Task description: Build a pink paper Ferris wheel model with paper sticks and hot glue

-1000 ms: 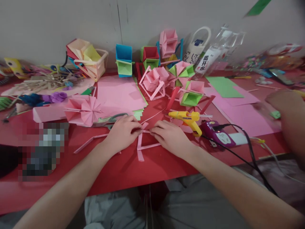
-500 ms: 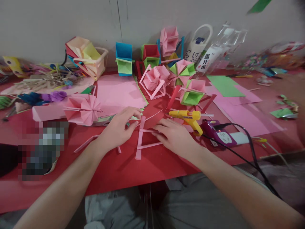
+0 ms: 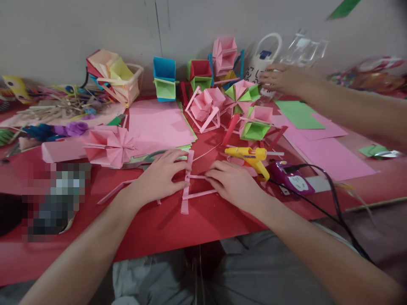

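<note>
A flat frame of narrow pink paper strips lies on the red table surface. It has one upright strip (image 3: 185, 194) and two crosswise strips, the lower one (image 3: 200, 195) running under my right hand. My left hand (image 3: 160, 176) is at the upright strip, its thumb and fingertips on the strip's left edge near the upper joint. Closed fingers of my right hand (image 3: 233, 180) hold the right end of the upper crosswise strip (image 3: 197, 176). Scissors (image 3: 152, 156) with a dark green handle lie partly hidden behind my left hand.
A yellow glue gun (image 3: 249, 156) and a purple corded box (image 3: 291, 180) lie right of my right hand. Folded paper lanterns (image 3: 206, 106) and a pink paper stack (image 3: 155, 125) stand behind. Another person's hand (image 3: 276, 78) reaches in from the right near a white basket (image 3: 254, 67).
My left hand has come down onto the upright strip, its thumb now touching it. My right hand has hardly moved. Another person's arm has come in at the right, covering the bottle.
</note>
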Demonstrator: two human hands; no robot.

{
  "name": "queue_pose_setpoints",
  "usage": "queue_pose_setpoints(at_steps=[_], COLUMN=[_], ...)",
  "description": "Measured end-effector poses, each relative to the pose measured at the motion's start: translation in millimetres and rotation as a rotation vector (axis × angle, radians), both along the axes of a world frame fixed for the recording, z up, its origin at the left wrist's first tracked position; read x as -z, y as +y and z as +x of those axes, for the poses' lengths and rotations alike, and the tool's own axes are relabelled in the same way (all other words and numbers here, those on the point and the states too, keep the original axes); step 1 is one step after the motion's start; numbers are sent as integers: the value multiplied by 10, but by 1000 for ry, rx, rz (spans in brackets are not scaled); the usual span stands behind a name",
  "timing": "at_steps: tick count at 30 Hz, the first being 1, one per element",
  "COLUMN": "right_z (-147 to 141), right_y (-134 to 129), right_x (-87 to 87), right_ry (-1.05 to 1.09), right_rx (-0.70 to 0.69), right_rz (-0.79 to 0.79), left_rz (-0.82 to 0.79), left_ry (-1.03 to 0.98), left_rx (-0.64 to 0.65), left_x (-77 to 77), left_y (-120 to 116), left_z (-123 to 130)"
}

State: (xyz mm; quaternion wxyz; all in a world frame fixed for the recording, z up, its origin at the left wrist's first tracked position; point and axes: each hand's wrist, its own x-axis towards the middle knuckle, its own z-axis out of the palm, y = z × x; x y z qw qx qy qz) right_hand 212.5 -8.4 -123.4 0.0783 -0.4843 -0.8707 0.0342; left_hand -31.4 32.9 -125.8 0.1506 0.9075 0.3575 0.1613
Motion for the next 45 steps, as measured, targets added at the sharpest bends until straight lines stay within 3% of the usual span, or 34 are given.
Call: queue_pose_setpoints(at_steps=[15,35,41,43,45], right_z=[-53,-2,5,2,0], right_y=[21,27,26,27,24], right_x=[-6,50,65,75,77], right_ry=[-52,34,59,63,69], right_rx=[-19,-14,-10,-9,-11], right_rz=[5,60,63,62,60], left_rz=[-104,-63,55,175,357], left_ry=[16,-40,-171,-226,-296], left_rx=[-45,-70,-107,-150,-277], left_x=[-42,-43,-88,-192,-348], left_y=[-2,-8,12,22,18], left_z=[45,19,-3,-73,-210])
